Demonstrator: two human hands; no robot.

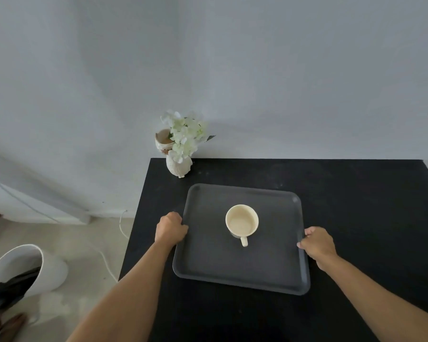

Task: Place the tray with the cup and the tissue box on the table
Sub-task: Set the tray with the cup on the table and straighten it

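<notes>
A: Tray [240, 267], dark grey and rectangular, lies between the two hands on the black table [356, 193], its short edges in their grasp

B: How are the hands set?

A: The left hand [170, 229] is clenched over the tray's left rim, fingers curled around the edge. The right hand [318, 244] is closed on the right rim, thumb on top of the lip, knuckles toward the camera

B: Is the tray down on the table or held above it?

A: Cannot tell; its near edge looks close to the tabletop, but contact is not clear

B: What sits in it?

A: A cream mug [242, 223], upright, about midway between the two hands and a little beyond them, handle pointing toward the person. It looks empty inside

B: Anything past the hands?

A: Beyond the left hand, at the table's far left corner, a white owl-shaped vase [179, 167] holds white flowers [185, 134], and a small cream pot [164, 141] stands just behind it. Left of the left forearm, down on the floor, a white bin [47, 265] holds a black liner [15, 285]
</notes>
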